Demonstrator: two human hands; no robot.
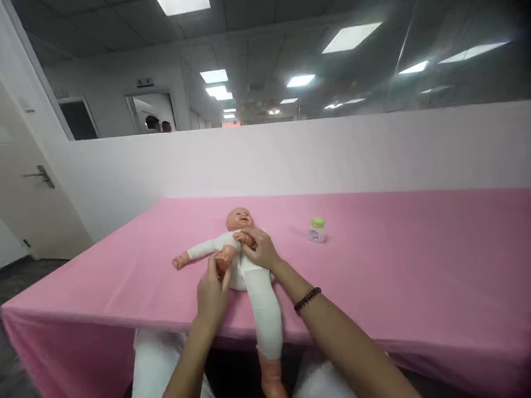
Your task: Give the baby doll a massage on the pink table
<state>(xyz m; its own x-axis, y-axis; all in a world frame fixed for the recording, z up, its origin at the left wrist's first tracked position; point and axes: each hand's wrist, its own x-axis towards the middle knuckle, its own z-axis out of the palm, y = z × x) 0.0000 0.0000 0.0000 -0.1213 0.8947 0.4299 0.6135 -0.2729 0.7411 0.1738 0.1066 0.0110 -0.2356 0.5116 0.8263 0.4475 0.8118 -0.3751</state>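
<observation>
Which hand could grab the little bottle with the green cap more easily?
Probably the right hand. It rests on the doll's chest, on the same side as the bottle, with bare pink table between them. The left hand holds the doll's foot, farther away on the other side.

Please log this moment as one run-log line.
left hand: grips doll foot | right hand: on doll's chest | doll: on back, pink table | bottle: upright, apart

Single head-worn view, looking forward and slightly down across pink table [415, 265]; hands close below, partition wall beyond.
</observation>
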